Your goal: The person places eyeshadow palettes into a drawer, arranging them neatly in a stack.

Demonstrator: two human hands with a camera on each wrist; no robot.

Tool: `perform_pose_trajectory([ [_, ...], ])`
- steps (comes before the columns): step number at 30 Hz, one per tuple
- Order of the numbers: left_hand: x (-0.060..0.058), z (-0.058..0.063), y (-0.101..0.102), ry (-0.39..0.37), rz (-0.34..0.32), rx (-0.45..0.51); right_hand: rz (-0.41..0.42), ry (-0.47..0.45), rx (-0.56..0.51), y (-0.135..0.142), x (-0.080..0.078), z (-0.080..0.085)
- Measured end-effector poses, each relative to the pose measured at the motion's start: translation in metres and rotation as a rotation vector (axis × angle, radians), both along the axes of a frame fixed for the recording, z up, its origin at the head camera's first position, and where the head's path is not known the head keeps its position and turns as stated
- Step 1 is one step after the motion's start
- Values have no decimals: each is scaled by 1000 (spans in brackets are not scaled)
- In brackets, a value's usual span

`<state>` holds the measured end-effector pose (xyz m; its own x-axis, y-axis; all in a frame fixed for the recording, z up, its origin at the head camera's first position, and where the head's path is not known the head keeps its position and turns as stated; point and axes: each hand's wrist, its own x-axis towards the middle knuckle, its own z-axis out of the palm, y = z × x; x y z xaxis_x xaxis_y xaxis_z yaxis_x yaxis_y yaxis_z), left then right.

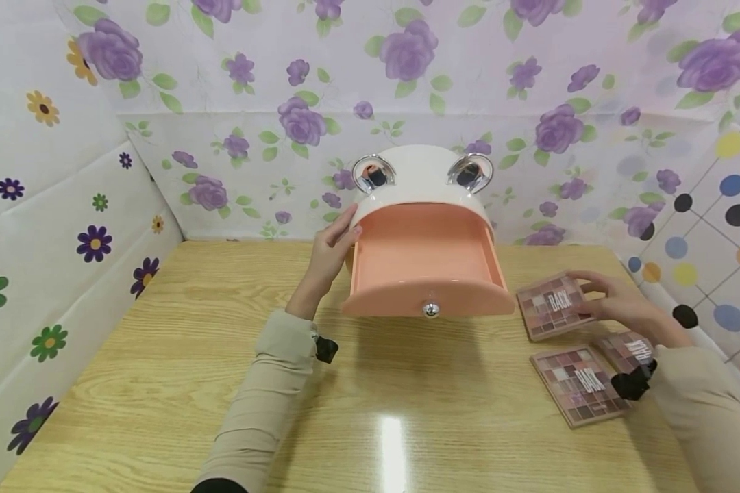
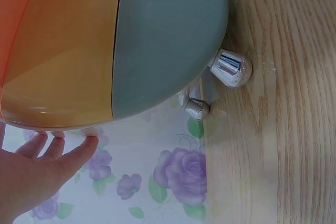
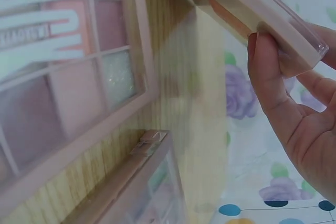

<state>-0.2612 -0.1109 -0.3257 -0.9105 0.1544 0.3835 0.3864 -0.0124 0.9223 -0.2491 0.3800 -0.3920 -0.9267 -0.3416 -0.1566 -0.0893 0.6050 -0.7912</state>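
In the middle of the head view, a white cabinet (image 1: 421, 174) with silver ring-shaped eyes stands on the tabletop (image 1: 160, 370), its peach drawer (image 1: 382, 299) pulled out toward the wearer, so the inside lies exposed. The left hand (image 1: 328, 259) rests against the cabinet's left side, probably to steady it; its grip is not closed round anything, the fingers reaching fairly straight along the side with the thumb near the front edge. At the right of the frame, the right hand (image 1: 613, 299) has its grip clamped on a palette (image 1: 545, 311), thumb and fingers pinching the right edge, which seems chosen to leave most of the lettered lid uncovered. The right wrist view shows this palette tilted and raised off the surface. Below it in the head view lie a second palette (image 1: 576, 387) and a third palette (image 1: 620, 350), the latter partly under the wrist, seemingly set there within easy reach. Both forearms slant inward from the lower corners, the left one more upright.
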Motion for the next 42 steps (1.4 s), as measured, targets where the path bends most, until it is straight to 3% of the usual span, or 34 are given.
perform_pose_trajectory([
  [6,-1,-1,0,-6,-7,9,12,1,-56,-2,8,8],
  [10,-12,-13,-3,1,-2,17,16,44,-63,-5,14,17],
  [13,-12,-13,-3,-2,0,18,23,80,-74,-7,17,23],
  [17,-2,-2,0,-6,-4,13,21,99,-67,-7,21,29],
  [27,-2,-3,-1,0,-2,5,-38,168,-141,-12,30,49],
  [33,0,-2,-1,-5,-3,12,-74,190,-121,-15,37,59],
  [42,0,-1,0,1,3,7,-44,200,-302,-21,45,74],
])
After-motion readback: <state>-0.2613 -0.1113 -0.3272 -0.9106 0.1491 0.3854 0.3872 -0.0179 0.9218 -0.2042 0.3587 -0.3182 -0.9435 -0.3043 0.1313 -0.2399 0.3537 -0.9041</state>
